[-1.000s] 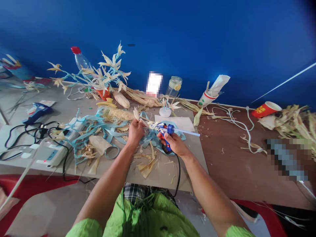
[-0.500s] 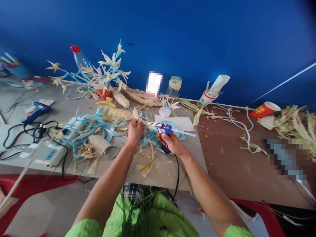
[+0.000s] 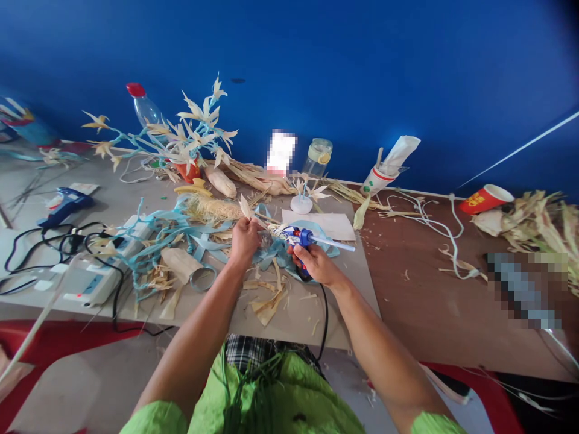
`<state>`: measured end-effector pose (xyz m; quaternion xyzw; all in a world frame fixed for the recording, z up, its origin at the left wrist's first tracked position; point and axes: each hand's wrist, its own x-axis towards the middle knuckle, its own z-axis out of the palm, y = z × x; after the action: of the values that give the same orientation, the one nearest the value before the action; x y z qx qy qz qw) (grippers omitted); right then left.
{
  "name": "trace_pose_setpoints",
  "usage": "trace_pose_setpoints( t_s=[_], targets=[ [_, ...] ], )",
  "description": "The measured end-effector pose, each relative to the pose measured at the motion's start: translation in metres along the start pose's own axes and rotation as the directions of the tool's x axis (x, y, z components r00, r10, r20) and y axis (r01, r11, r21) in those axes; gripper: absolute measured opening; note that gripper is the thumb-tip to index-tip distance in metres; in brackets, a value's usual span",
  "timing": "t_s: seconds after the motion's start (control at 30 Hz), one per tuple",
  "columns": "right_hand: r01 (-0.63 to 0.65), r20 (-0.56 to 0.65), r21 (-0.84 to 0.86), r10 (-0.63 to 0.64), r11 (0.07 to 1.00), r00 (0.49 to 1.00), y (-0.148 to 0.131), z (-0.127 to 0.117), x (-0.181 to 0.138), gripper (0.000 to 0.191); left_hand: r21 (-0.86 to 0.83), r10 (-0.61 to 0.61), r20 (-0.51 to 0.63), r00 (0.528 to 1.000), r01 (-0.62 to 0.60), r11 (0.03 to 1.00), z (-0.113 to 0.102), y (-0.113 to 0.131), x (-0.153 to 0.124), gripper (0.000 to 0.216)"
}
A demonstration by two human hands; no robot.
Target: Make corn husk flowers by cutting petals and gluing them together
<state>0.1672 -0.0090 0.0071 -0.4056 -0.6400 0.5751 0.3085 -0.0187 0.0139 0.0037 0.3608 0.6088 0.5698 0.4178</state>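
My right hand is wrapped round the handle of a blue hot glue gun, its nozzle toward the left and a clear glue stick poking out of its back. My left hand is closed in a pinch on a pale corn husk piece, whose pointed tip rises above the fingers. The glue gun's front end is close to the left fingertips; whether they touch I cannot tell. Light blue ribbon strips and loose husk scraps lie beneath and around both hands.
At the back left, blue-wrapped branches with husk flowers stand in a red pot. A cardboard tube, a white power strip and a second glue gun lie to the left. Rightward are a red paper cup and white cables.
Both hands stay in nearly the same place. The glue gun has tilted slightly, its glue stick's rear end a little lower and further left. The whole view has shifted very slightly.
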Motion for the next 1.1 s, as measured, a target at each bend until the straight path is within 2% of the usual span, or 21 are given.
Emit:
trace_pose_setpoints(
  t_s=[0.7, 1.1],
  targets=[
    [-0.013, 0.016, -0.006, 0.013, 1.000, 1.000, -0.008, -0.002, -0.002, 0.047, -0.126, 0.009, 0.042, 0.999, -0.003, 0.992, -0.003, 0.000, 0.003, 0.016],
    [0.012, 0.019, 0.036, -0.013, 0.999, 1.000, -0.014, -0.005, -0.005, 0.051, -0.113, -0.009, 0.018, 1.000, 0.011, 0.994, -0.004, 0.003, 0.003, 0.017]
  ],
)
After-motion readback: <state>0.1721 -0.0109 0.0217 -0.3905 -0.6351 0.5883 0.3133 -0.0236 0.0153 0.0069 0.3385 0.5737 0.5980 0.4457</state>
